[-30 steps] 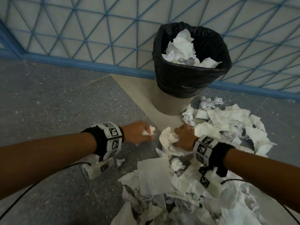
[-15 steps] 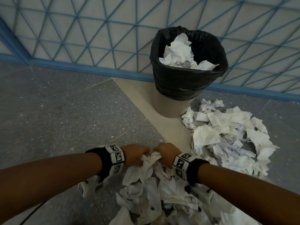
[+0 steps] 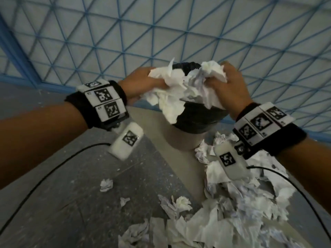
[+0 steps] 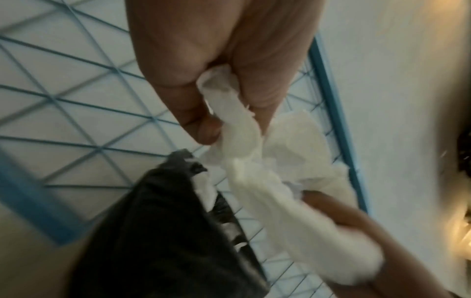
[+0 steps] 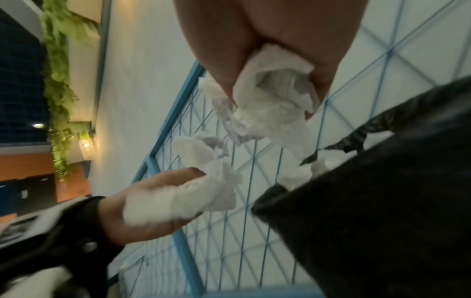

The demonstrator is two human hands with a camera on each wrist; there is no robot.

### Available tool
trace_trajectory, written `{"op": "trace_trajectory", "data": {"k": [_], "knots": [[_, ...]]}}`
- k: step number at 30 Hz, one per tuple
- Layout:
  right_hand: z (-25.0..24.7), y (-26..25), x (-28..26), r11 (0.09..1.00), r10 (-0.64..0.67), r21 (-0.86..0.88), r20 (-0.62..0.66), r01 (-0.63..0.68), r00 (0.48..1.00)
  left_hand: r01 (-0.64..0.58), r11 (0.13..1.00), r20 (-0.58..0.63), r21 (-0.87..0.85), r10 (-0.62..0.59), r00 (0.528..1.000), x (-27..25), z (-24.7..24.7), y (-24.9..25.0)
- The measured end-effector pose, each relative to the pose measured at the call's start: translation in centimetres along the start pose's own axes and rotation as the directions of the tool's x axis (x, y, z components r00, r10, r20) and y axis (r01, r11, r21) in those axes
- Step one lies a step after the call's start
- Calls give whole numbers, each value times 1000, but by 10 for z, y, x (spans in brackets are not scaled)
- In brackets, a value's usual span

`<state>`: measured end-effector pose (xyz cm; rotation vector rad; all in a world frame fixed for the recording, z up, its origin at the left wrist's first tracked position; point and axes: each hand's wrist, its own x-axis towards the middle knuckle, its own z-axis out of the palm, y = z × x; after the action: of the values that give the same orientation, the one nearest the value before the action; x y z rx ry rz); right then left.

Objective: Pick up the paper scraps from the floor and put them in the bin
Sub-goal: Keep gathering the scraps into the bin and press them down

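Observation:
A bundle of white paper scraps (image 3: 180, 90) hangs between both hands right over the mouth of the bin (image 3: 195, 120), which has a black liner. My left hand (image 3: 143, 83) grips the bundle's left side; in the left wrist view its fingers (image 4: 193, 84) pinch the scraps (image 4: 244, 141). My right hand (image 3: 227, 86) grips the right side, fingers curled round the scraps (image 5: 270, 104). The bin liner (image 5: 382, 191) lies just below. White paper (image 4: 206, 191) shows inside the bin. The bundle hides most of the bin's opening.
A large heap of paper scraps (image 3: 232, 212) covers the floor to the right of and in front of the bin. Small loose scraps (image 3: 106, 184) lie on the grey floor at left. A blue lattice wall (image 3: 161, 33) stands behind the bin. Black cables trail from both wrists.
Both hands have risen from the heap on the floor, carrying a bundle of scraps up and forward to above the bin. The view has moved closer to the bin.

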<state>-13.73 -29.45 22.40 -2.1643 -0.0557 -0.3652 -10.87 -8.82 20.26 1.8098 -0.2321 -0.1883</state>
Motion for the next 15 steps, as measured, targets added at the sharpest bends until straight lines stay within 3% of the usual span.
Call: {"op": "trace_trajectory", "data": {"k": [2, 5, 7, 12, 15], "knots": [[-4, 2, 25, 995, 13, -96, -123, -25, 992, -80, 997, -142, 10, 80, 987, 17, 11, 21], [-3, 13, 45, 902, 89, -400, -197, -163, 976, -122, 950, -237, 288, 194, 952, 42, 34, 39], [-2, 22, 49, 850, 83, -495, -209, -179, 974, -114, 874, -245, 473, 255, 935, 57, 47, 39], [-2, 37, 61, 787, 110, -611, 11, -80, 994, -28, 711, -189, 703, 225, 956, 72, 66, 21], [4, 40, 62, 721, 96, -693, 90, -7, 991, -54, 690, -98, 722, 180, 979, 72, 75, 17]]}}
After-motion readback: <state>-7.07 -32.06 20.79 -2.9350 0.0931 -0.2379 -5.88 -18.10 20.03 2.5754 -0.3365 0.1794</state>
